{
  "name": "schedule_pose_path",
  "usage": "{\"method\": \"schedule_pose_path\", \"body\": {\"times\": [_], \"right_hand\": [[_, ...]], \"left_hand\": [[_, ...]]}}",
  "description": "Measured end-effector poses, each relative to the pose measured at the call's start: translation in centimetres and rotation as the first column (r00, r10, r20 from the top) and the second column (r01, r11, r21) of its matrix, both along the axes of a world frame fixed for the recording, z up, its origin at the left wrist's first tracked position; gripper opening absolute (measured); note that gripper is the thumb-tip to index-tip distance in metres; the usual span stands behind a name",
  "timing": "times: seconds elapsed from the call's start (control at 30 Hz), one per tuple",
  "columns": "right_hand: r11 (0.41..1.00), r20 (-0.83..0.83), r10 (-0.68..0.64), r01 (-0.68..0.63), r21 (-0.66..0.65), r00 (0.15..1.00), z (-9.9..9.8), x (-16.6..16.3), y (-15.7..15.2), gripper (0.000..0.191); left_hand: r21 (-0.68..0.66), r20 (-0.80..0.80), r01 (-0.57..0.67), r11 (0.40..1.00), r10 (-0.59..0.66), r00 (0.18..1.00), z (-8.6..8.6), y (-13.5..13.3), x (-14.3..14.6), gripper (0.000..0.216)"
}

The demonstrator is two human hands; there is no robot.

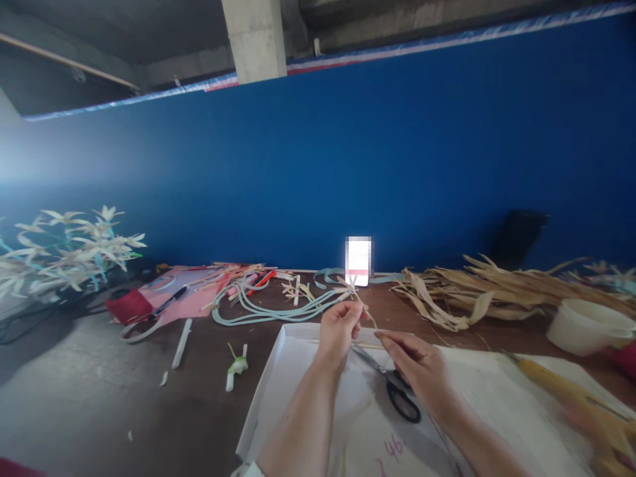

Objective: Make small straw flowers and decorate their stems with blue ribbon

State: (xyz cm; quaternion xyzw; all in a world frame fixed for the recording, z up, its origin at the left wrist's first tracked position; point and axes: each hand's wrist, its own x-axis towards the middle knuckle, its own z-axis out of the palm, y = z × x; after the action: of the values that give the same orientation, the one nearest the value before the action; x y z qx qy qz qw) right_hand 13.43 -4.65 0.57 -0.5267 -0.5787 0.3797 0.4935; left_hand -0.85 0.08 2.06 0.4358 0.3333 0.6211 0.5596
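My left hand (338,332) pinches a thin straw-coloured strip (368,316), whose upper end forks above the fingers. The fingertips of my right hand (415,361) are closed on the lower end of the same strip, so it spans the short gap between the hands. Below them lies a pair of scissors (408,405) with black handles, partly hidden by my right hand. The scissors rest in a shallow white box lid (264,391) with handwritten pink marks.
Dried husk leaves (497,291) are heaped at the back right beside a white tub (591,324). Pale blue cords (268,317) and a red thread spool (128,306) lie left. A lit phone (358,258) stands against the blue partition (298,165). Husk flowers (74,245) stand far left.
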Motion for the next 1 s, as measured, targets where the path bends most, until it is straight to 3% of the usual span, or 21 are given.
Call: {"method": "schedule_pose_path", "body": {"times": [1.0], "right_hand": [[1.000,0.018,0.010,-0.010,0.001,1.000,0.00,-0.02,-0.01,0.034]], "left_hand": [[0.001,0.002,0.000,1.000,0.000,1.000,0.08,-0.07,-0.02,0.029]]}}
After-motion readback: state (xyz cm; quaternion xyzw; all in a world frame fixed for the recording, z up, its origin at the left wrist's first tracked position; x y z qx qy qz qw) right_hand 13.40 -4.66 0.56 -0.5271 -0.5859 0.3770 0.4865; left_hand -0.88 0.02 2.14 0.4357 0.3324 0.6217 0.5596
